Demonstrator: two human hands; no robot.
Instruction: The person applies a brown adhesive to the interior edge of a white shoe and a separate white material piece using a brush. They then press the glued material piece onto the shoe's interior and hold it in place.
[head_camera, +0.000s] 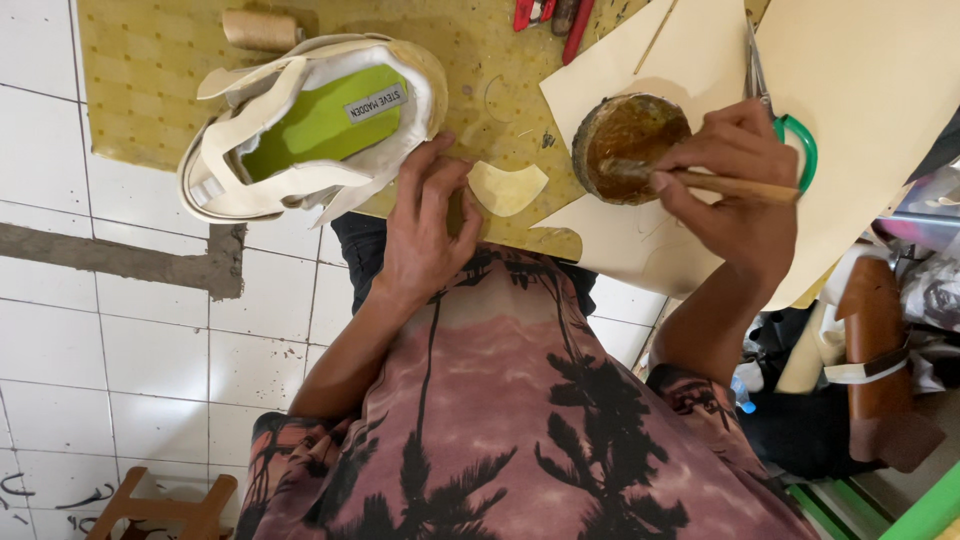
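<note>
The brush (720, 183) with the wooden handle is in the right hand (735, 200), which grips it tight. Its tip dips into a small round pot (628, 145) of brown glue that sits on a big cream sheet (870, 110) on the bench (140, 70).

The left hand (425, 235) rests at the near edge of the bench with its fingers bent down. It is just beside a small cream curved piece (507, 187). I cannot tell if it holds anything.

To do this well, I think the brush should pick up only a little glue, and the extra should be wiped on the pot's rim so no drops fall on the sheet.

A cream shoe (310, 125) lies on its side to the left. Inside it is a bright green sole with a small grey label, a slanted rectangle with dark letters. A tan spool of thread (260, 30) lies at the far edge. Scissors with a green handle (800, 145) peek out behind the right hand.
</note>
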